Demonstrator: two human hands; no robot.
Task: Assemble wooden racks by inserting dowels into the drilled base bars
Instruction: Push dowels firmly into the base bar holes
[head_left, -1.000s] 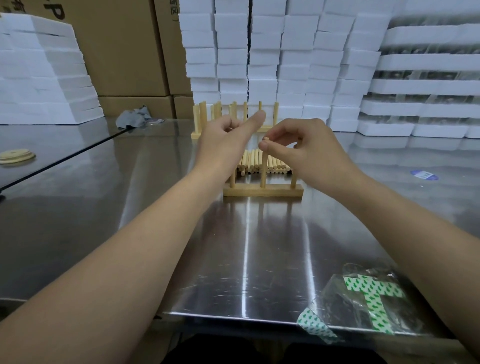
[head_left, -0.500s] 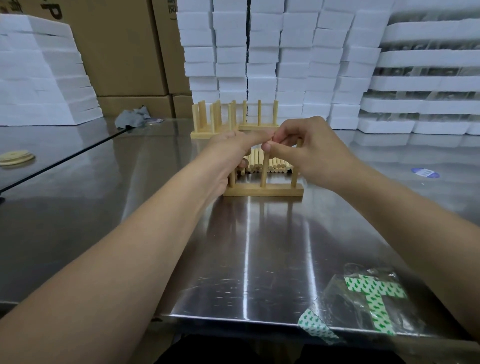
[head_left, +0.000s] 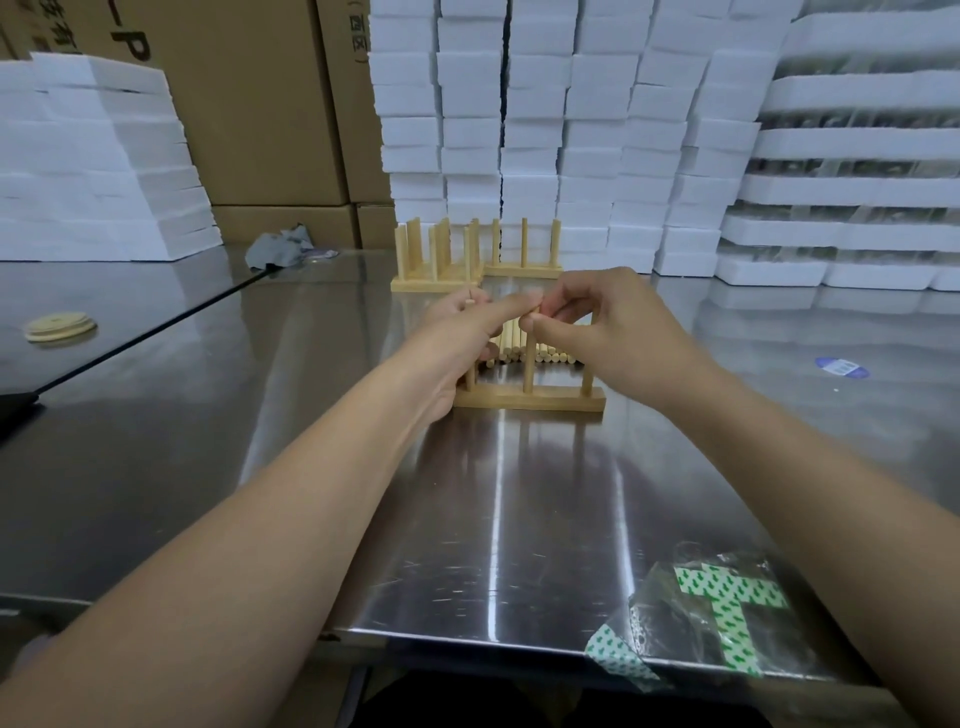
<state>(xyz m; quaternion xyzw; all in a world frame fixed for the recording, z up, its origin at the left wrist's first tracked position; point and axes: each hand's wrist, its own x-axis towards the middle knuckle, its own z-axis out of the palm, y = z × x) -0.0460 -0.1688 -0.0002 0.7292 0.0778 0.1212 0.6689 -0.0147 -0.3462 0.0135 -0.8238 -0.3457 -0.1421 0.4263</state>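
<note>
Squarely between both hands (head_left: 452, 343) (head_left: 618, 338) stands the gripped rack (head_left: 530, 401).

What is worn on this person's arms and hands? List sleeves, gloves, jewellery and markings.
Nothing shows. The left hand and right hand are bare: no gloves, rings or markings. The left forearm and right forearm are uncovered to the frame's edge, with no sleeve, watch or bracelet in view.

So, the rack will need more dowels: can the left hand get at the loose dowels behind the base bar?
Probably yes: the loose dowels lie just behind the base bar, close beside the left hand. It would first have to release the left dowel it grips.
</note>
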